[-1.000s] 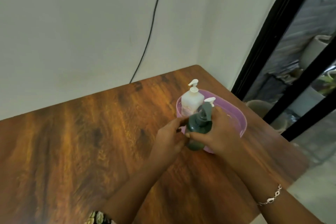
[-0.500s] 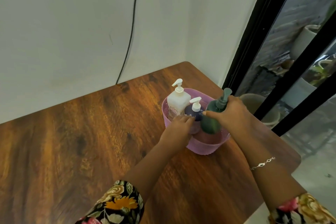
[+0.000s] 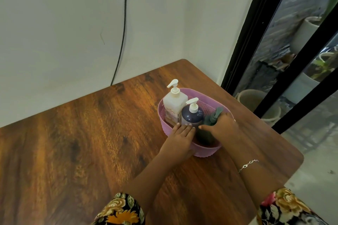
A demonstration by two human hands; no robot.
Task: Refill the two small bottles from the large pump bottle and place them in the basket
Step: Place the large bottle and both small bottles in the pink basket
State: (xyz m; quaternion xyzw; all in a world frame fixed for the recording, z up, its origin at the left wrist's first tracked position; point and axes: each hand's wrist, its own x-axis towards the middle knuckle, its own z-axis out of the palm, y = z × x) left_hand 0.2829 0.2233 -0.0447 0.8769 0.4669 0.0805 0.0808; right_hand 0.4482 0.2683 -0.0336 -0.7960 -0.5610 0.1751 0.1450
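Green plastic bottle (image 3: 205, 135), with a matching green pump, sits low inside the pink perforated basket (image 3: 205, 151), at the basket's near right end. Whether its base rests on the basket floor cannot be told. The right hand (image 3: 221, 126) grasps this bottle from the right, thumb and fingers curled round its shoulder just below the pump. A dark bottle (image 3: 192, 116) with a white pump stands upright in the middle of the basket, just beside the green one, and a taller white bottle (image 3: 173, 107) with a white pump stands at the basket's far left end, touching the dark one. The left hand (image 3: 180, 139) lies relaxed over the basket's near left rim, fingers straight, their tips against the foot of the dark bottle and gripping nothing. A silver bracelet (image 3: 247, 165) circles the right wrist, and floral sleeves (image 3: 122, 210) cover both upper forearms. The basket rests on a brown wooden table (image 3: 82, 142), near its far right corner. Beyond the basket a black cable (image 3: 124, 29) hangs down the pale wall, and to the basket's right rises a black door frame (image 3: 245, 42) with glass.
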